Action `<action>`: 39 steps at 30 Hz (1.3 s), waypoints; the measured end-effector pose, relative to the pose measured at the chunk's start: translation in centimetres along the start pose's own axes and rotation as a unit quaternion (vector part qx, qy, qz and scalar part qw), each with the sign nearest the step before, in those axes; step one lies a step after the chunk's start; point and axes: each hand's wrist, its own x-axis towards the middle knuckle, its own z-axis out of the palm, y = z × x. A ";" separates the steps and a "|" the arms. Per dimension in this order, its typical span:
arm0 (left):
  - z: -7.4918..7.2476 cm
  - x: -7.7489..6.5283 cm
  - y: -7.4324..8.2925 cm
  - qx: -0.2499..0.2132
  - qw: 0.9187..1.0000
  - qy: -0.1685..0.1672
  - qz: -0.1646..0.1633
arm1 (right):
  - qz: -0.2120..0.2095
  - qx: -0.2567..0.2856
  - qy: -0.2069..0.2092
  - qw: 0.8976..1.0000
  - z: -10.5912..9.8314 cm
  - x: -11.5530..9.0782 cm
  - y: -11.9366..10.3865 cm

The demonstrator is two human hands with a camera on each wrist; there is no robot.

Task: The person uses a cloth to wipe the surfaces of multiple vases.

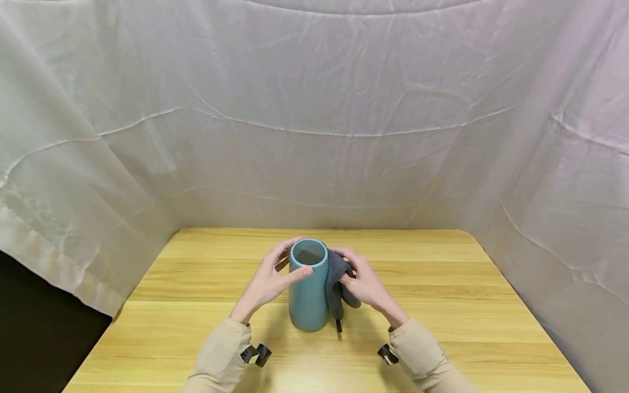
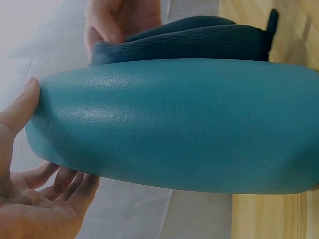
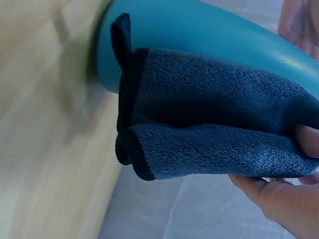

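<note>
A tall teal vase (image 1: 308,300) stands upright on the wooden table, its round mouth facing up. My left hand (image 1: 272,277) grips it near the rim, thumb across the front and fingers round the far left side. In the left wrist view the thumb and fingers of that hand (image 2: 45,199) span the vase's upper end. On the vase's right side, my right hand (image 1: 362,279) holds a dark grey cloth (image 3: 214,144) bunched between thumb and fingers. The cloth lies along the vase wall and hangs down, with a small black loop (image 3: 121,40) at its lower corner.
The wooden table (image 1: 206,327) extends around the vase on all sides. Pale fabric curtains (image 1: 314,164) enclose the table at the back and both sides. A dark area (image 1: 44,322) shows past the curtain at the lower left.
</note>
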 end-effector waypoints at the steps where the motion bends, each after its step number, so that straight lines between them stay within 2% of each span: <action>1: 0.0 0.0 0.0 0.000 1.000 0.000 0.001 | 0.004 -0.007 -0.003 1.000 0.1 -0.1 0.2; 6: 0.0 0.0 0.0 -0.001 1.000 -0.003 0.001 | 0.025 -0.023 -0.026 0.999 0.3 -0.3 1.1; 18: 0.0 0.0 -0.1 -0.004 1.000 -0.005 0.001 | 0.045 0.021 -0.031 0.998 0.4 -0.6 1.6; 28: 0.0 0.1 -0.1 -0.006 1.000 -0.004 0.006 | -0.026 0.047 0.050 0.997 0.4 0.0 -0.3; 33: 0.0 0.1 -0.2 -0.007 1.000 -0.007 0.007 | -0.026 0.058 0.054 0.997 0.2 0.1 -0.8; 39: -0.1 0.1 -0.4 -0.009 1.000 -0.018 0.010 | -0.031 0.059 0.036 0.997 -0.2 0.1 -0.7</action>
